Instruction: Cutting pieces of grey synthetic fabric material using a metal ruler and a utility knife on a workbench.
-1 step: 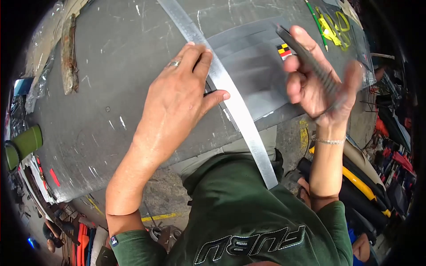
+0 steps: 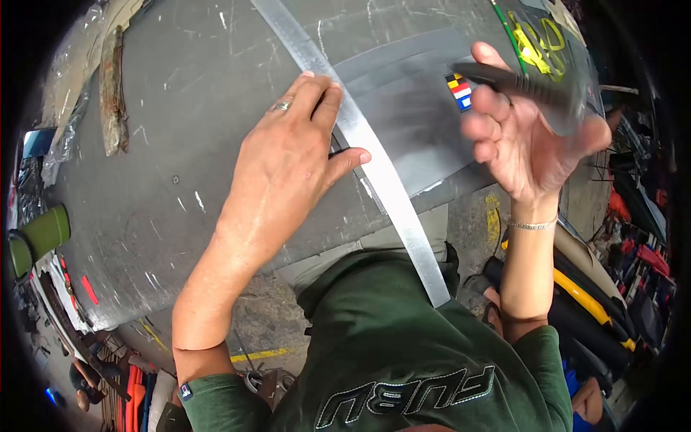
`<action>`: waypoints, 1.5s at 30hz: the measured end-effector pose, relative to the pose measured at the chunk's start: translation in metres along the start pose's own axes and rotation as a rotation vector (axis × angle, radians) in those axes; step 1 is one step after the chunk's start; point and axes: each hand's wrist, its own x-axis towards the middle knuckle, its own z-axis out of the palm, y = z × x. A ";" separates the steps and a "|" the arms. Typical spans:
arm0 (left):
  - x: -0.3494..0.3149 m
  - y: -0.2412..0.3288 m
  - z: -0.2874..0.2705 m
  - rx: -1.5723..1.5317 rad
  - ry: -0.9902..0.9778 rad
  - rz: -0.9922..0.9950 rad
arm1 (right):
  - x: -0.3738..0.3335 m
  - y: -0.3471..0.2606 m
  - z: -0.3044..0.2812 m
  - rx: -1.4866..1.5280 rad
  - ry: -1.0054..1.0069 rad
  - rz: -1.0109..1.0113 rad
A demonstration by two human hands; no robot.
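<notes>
My left hand (image 2: pixel 281 162) presses a long metal ruler (image 2: pixel 392 183) down, fingertips at its left edge and thumb on top. The ruler crosses a translucent dark grey sheet (image 2: pixel 414 108) and runs past the table edge toward my shirt. Raised above the sheet, palm up, is my right hand (image 2: pixel 529 155). A slim dark tool with a ribbed grip (image 2: pixel 515 81) lies across its fingers, its tip pointing left; motion blurs the other end, and its exact kind cannot be made out. Beside those fingers, a small coloured patch (image 2: pixel 459 92) shows on the sheet.
The scratched grey table (image 2: pixel 180 144) carries a worn wooden stick (image 2: pixel 113 90) at far left. A green pencil (image 2: pixel 509 32) and yellow strips (image 2: pixel 536 54) lie at far right. A green roll (image 2: pixel 39 237) sits at the left edge. Rolled materials (image 2: pixel 590 288) stand on the right.
The dark tool has turned in my right hand from a steep slant to nearly level. My right fingers have spread wider, uncovering more of the coloured patch. My left hand and the ruler stay put.
</notes>
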 end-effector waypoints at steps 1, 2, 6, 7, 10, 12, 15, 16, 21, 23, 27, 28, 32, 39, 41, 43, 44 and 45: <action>0.000 0.000 0.000 0.008 0.001 -0.002 | -0.001 0.004 0.003 -0.031 0.062 -0.085; -0.001 0.000 0.000 0.016 0.001 -0.004 | -0.001 0.009 0.008 -0.061 0.125 -0.170; -0.001 0.000 0.002 0.022 0.019 0.008 | 0.020 -0.002 -0.004 -0.662 0.265 -0.058; 0.000 0.000 0.001 0.011 0.016 0.009 | 0.031 -0.009 0.004 -0.892 0.321 -0.029; -0.002 -0.002 0.003 0.029 0.021 0.006 | 0.056 -0.021 0.028 -1.330 0.426 -0.035; -0.001 -0.002 0.003 0.049 0.032 0.011 | 0.075 -0.027 0.044 -1.678 0.393 -0.112; 0.003 0.004 -0.001 0.098 0.007 0.029 | 0.111 -0.014 0.045 -1.239 0.316 -0.283; 0.003 0.005 -0.002 0.086 0.005 0.019 | 0.128 -0.006 0.030 -1.147 0.179 -0.492; 0.001 0.004 -0.004 0.071 -0.024 -0.027 | 0.174 0.038 0.031 -0.828 0.143 -0.086; 0.005 0.007 -0.003 0.063 -0.030 -0.013 | 0.193 0.065 0.002 -0.453 0.132 -0.073; 0.005 0.007 -0.005 0.067 -0.031 -0.021 | 0.198 0.073 0.001 -0.439 0.231 0.018; 0.005 0.007 -0.006 0.072 -0.034 -0.024 | 0.197 0.072 0.001 -0.435 0.230 0.025; 0.005 0.006 -0.006 0.084 -0.042 -0.031 | 0.201 0.070 0.001 -0.435 0.279 0.098; 0.006 0.006 -0.006 0.066 -0.055 -0.039 | 0.206 0.076 -0.005 -0.416 0.275 0.122; 0.006 0.006 -0.006 0.063 -0.059 -0.040 | 0.206 0.076 -0.005 -0.423 0.281 0.133; 0.006 0.006 -0.006 0.065 -0.061 -0.042 | 0.205 0.076 -0.003 -0.429 0.283 0.146; 0.006 0.006 -0.007 0.069 -0.063 -0.040 | 0.204 0.076 -0.002 -0.437 0.278 0.137; 0.006 0.006 -0.007 0.067 -0.063 -0.042 | 0.204 0.076 -0.003 -0.445 0.276 0.128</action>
